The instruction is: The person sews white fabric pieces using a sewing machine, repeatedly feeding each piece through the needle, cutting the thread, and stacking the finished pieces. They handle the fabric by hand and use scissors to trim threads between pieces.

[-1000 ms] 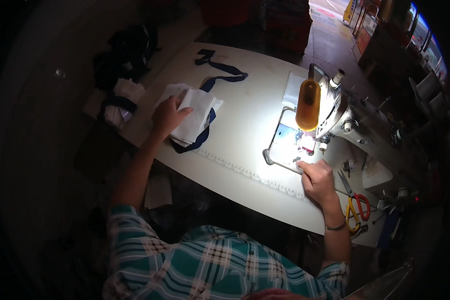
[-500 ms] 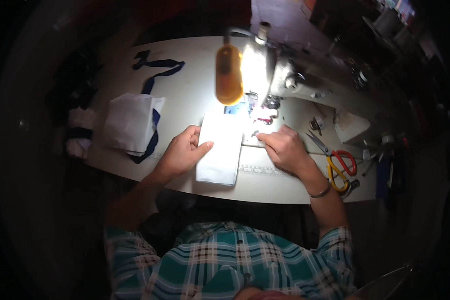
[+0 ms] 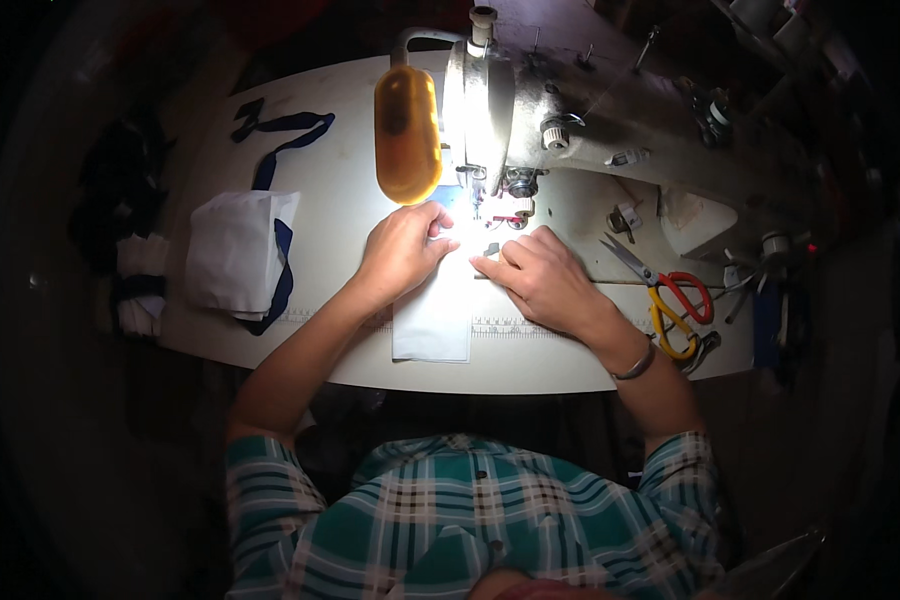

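Observation:
A folded white cloth lies lengthwise on the table, its far end under the sewing machine's needle area, where glare hides detail. My left hand rests across the cloth near the needle, fingers curled and thumb against them, pinching it. On the cloth's right edge, just in front of the presser foot, my right hand has its fingers bent and their tips pressed together at the fabric. A bit of blue cloth shows beyond my left fingers.
An amber lamp hangs left of the sewing machine. Scissors with red and yellow handles lie right of my right hand. A white cloth stack and dark blue strip lie left. A printed ruler runs along the table's front.
My left hand has moved from the cloth's left side forward and right, close to the needle. My right hand has shifted slightly left to the cloth's edge. The whole view has shifted a little.

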`<state>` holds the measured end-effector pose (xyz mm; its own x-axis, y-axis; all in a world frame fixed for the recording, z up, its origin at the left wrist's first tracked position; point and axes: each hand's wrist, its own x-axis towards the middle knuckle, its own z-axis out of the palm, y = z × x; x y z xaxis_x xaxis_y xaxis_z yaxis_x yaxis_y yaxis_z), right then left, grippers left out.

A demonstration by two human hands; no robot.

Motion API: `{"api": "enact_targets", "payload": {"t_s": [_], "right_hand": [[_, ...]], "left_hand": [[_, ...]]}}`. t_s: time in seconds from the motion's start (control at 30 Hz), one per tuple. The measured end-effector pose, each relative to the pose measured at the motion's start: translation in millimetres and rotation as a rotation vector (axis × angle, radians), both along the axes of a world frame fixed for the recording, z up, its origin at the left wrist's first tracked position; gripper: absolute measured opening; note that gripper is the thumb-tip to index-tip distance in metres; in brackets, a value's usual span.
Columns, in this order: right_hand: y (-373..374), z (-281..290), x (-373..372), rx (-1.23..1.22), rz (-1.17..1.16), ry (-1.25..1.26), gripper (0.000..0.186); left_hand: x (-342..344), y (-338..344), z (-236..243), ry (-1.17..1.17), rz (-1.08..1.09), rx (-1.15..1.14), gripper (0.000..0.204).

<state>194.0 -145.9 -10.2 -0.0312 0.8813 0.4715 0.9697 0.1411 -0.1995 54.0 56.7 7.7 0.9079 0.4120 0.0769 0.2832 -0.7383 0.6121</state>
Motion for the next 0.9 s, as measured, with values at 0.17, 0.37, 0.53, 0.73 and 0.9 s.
{"api": "enact_targets", "payload": {"t_s": [0.17,0.37,0.53,0.73,0.9], "right_hand": [[0.9,-2.0,0.3,0.009,-0.007,-0.036,0.032],[-0.5,-0.4,1.0,-0.037,-0.013,-0.016,0.031],[0.3,-1.4,-0.2,-0.006,-0.021,-0.005,0.028],[-0.3,0.9,0.5,-0.004,-0.009,-0.008,0.028],[-0.7,0.2,1.0,0.034,-0.027,-0.021,0.03]], "left_hand": [[-11.3,6.8,-2.9,-0.205,-0.066,-0.04,0.016],[-5.5,5.1,20.3,-0.062,-0.087,-0.444,0.017],[6.2,-3.1,3.4,-0.019,-0.04,-0.126,0.019],[8.7,-2.4,-5.4,-0.067,-0.032,-0.072,0.02],[10.8,-3.1,-1.8,-0.038,-0.035,-0.021,0.019]]}}
